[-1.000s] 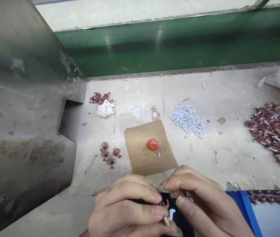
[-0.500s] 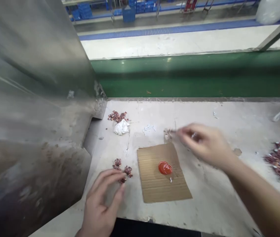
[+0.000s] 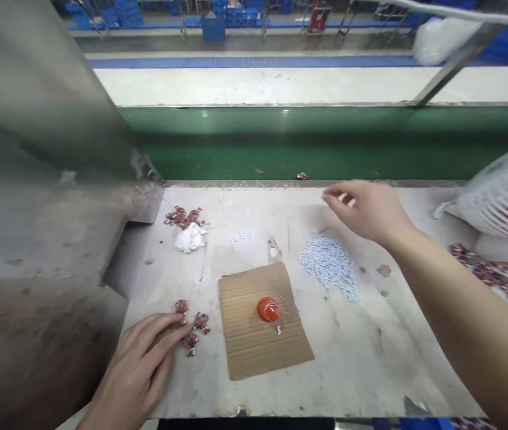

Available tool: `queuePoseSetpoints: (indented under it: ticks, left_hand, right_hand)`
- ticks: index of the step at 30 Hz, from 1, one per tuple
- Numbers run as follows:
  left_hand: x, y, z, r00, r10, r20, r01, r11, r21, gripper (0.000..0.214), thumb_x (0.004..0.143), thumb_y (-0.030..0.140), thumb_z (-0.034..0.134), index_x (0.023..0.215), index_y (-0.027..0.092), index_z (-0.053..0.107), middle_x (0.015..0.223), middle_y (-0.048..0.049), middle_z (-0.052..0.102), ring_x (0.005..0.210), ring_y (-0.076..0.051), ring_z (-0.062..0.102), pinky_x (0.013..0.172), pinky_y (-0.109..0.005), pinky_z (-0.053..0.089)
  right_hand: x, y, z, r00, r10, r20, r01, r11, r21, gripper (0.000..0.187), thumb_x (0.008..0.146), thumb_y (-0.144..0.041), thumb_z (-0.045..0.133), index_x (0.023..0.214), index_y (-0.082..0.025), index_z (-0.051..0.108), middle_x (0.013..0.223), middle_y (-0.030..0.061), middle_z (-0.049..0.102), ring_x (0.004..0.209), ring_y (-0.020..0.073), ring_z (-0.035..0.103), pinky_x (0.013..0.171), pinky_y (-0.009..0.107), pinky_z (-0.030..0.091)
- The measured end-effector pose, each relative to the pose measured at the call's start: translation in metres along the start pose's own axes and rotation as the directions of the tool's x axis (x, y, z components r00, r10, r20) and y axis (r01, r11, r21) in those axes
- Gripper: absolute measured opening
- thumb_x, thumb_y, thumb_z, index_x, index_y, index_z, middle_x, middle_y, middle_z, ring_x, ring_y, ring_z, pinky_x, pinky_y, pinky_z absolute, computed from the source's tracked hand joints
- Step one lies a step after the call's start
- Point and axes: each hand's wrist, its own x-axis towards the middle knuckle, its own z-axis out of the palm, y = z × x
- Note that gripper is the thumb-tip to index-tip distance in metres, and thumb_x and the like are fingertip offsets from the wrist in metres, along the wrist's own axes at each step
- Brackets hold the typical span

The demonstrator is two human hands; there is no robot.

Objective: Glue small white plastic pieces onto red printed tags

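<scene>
My left hand lies at the table's near left, its fingers stretched flat. The fingertips touch a small cluster of red-brown pieces. My right hand reaches out over the far side of the table near the green belt, with fingers loosely apart and nothing clearly in them. One small red-brown piece lies on the belt's near edge, just left of that hand. A cardboard sheet with a red blob on it sits between my hands.
A heap of small white pieces lies right of the cardboard. Farther back are a crumpled white wad and more red-brown pieces. A grey metal housing walls off the left. A mesh sack and a red-brown pile lie at right.
My hands have parted from working together close to me. The left went down to the red-brown cluster, the right swept out to the far edge, and a piece now lies on the belt.
</scene>
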Motion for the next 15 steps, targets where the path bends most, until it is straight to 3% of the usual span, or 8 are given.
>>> queuePoseSetpoints:
  ticks: [2, 4, 7, 10, 15]
  left_hand:
    - [-0.001, -0.008, 0.001, 0.999, 0.035, 0.008, -0.035, 0.999, -0.005, 0.043, 0.1, 0.011, 0.055, 0.132, 0.035, 0.071, 0.127, -0.0056, 0.073, 0.115, -0.026, 0.07, 0.102, -0.039, 0.054]
    - [-0.001, -0.011, 0.001, 1.0, 0.031, 0.006, -0.031, 1.0, 0.006, 0.033, 0.101, 0.018, 0.059, 0.127, 0.033, 0.074, 0.122, -0.0058, 0.073, 0.109, -0.026, 0.072, 0.098, -0.036, 0.056]
    - [0.004, -0.01, -0.003, 0.999, 0.048, -0.015, -0.048, 0.999, 0.012, 0.024, 0.101, 0.025, 0.062, 0.118, 0.031, 0.077, 0.119, -0.006, 0.076, 0.105, -0.026, 0.076, 0.093, -0.034, 0.06]
    - [0.008, -0.009, -0.008, 0.996, 0.083, -0.034, -0.082, 0.996, 0.029, 0.02, 0.1, 0.026, 0.063, 0.113, 0.03, 0.078, 0.116, -0.0053, 0.081, 0.102, -0.026, 0.079, 0.092, -0.034, 0.064]
    - [0.005, -0.009, -0.006, 0.999, 0.04, -0.022, -0.038, 0.997, 0.063, 0.029, 0.103, 0.024, 0.057, 0.126, 0.027, 0.075, 0.117, -0.0075, 0.083, 0.102, -0.027, 0.079, 0.093, -0.036, 0.065]
  right_hand:
    - [-0.053, 0.008, -0.014, 0.994, -0.043, 0.101, 0.038, 0.998, 0.05, 0.041, 0.109, -0.045, 0.049, 0.111, -0.018, 0.081, 0.105, 0.0048, 0.083, 0.085, 0.024, 0.078, 0.078, 0.038, 0.059]
    - [-0.104, 0.014, -0.017, 0.978, -0.085, 0.19, 0.066, 0.992, 0.104, 0.03, 0.104, -0.043, 0.059, 0.103, -0.025, 0.084, 0.098, 0.0024, 0.086, 0.074, 0.0206, 0.078, 0.064, 0.032, 0.058]
    - [-0.159, 0.019, -0.004, 0.983, -0.07, 0.167, 0.053, 0.993, 0.104, 0.027, 0.102, -0.037, 0.058, 0.098, -0.024, 0.082, 0.1, 0.006, 0.087, 0.068, 0.0213, 0.077, 0.06, 0.034, 0.058]
    - [-0.179, 0.017, 0.016, 0.996, -0.029, 0.084, 0.023, 0.997, 0.071, 0.027, 0.103, -0.037, 0.055, 0.099, -0.022, 0.078, 0.097, 0.0084, 0.084, 0.064, 0.0217, 0.074, 0.059, 0.035, 0.056]
    - [-0.174, 0.005, 0.035, 0.999, 0.029, 0.028, -0.028, 0.999, -0.02, 0.027, 0.103, -0.035, 0.052, 0.098, -0.022, 0.076, 0.095, 0.0075, 0.082, 0.071, 0.026, 0.074, 0.06, 0.036, 0.048]
